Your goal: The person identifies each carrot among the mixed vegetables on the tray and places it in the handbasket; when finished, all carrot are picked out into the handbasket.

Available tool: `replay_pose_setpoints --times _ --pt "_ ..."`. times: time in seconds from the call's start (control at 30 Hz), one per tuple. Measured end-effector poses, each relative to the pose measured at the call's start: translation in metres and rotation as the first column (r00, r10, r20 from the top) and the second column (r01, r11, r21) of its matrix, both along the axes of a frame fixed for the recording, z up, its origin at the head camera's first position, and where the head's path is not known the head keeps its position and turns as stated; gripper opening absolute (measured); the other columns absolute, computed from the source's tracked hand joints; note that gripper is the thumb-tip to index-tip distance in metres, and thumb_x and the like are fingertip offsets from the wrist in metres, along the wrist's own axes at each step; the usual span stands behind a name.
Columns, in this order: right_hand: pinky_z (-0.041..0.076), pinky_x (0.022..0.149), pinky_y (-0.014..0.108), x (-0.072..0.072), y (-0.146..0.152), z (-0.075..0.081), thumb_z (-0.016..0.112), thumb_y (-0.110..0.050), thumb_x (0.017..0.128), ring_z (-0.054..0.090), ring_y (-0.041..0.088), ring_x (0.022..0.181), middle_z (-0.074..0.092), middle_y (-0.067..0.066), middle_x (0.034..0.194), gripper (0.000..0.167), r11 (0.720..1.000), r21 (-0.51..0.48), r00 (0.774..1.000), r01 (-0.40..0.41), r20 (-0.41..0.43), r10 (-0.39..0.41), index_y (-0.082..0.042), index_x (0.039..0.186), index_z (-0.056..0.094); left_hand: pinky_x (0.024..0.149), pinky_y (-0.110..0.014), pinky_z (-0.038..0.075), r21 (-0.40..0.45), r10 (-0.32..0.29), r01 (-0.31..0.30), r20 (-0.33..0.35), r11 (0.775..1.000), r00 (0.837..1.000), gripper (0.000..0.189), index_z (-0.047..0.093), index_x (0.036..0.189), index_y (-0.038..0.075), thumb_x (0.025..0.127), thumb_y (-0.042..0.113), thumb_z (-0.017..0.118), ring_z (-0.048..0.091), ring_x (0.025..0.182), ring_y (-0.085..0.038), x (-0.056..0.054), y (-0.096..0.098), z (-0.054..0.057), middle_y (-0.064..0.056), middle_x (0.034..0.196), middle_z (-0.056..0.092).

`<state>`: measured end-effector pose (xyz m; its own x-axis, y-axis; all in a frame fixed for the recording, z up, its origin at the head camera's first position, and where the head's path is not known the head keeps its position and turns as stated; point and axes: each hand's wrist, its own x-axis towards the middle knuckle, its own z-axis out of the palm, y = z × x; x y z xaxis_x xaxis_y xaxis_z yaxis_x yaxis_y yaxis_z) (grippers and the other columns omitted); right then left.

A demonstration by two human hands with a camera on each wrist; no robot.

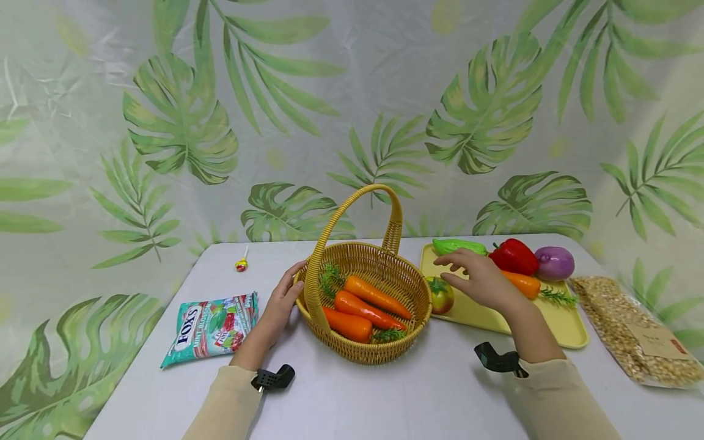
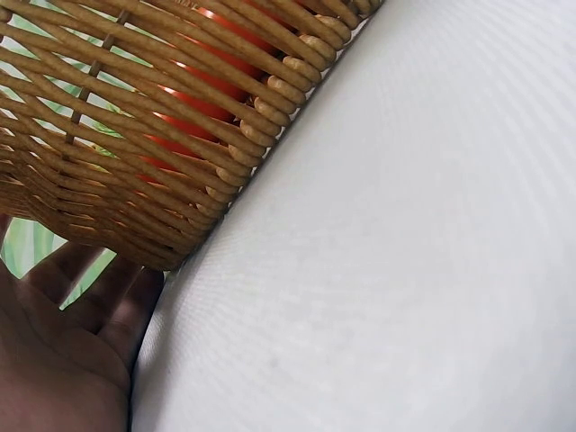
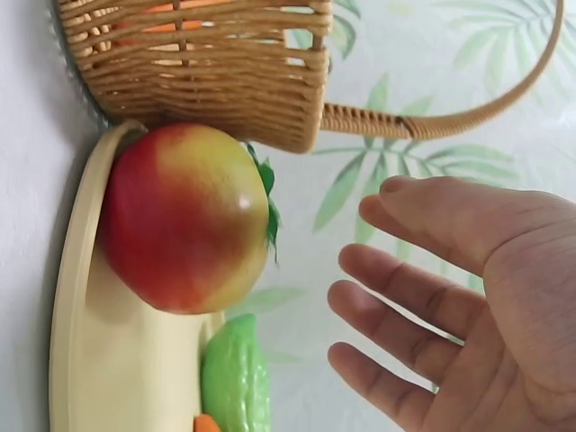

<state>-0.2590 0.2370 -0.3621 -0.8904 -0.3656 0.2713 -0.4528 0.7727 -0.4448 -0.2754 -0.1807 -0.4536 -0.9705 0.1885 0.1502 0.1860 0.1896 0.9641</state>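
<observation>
Wicker basket (image 1: 363, 352) touching left hand (image 1: 282, 299), fingers spread; right hand (image 1: 480, 281) spread, gap to tomato (image 1: 442, 297) at tray edge (image 3: 68, 310).

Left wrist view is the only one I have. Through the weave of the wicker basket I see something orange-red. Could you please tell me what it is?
Observer: Three carrots lie inside the wicker basket, as the head view shows.
Operator: Thank you. Is the right hand holding something?
Observer: No, it holds nothing; the right wrist view shows a gap between it and the tomato.
Operator: And does anything lie to the left of the left hand?
Observer: Yes, a turquoise Fox's bag lies there on the table, in the head view.
</observation>
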Motion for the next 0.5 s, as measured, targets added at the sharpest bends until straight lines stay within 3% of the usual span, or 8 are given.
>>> replay_pose_setpoints --times 0.5 --pt "0.051 0.094 0.059 -0.003 0.013 -0.005 0.066 -0.02 0.096 0.062 0.035 0.111 0.065 0.016 0.129 0.033 1.0 0.004 0.999 -0.005 0.053 0.005 -0.012 0.127 0.065 0.124 -0.059 0.014 -0.007 -0.01 0.01 -0.011 1.0 1.0 0.045 0.035 0.151 0.037 0.107 0.036 0.039 0.018 0.156 -0.028 0.0 -0.001 0.0 0.002 0.164 0.03"
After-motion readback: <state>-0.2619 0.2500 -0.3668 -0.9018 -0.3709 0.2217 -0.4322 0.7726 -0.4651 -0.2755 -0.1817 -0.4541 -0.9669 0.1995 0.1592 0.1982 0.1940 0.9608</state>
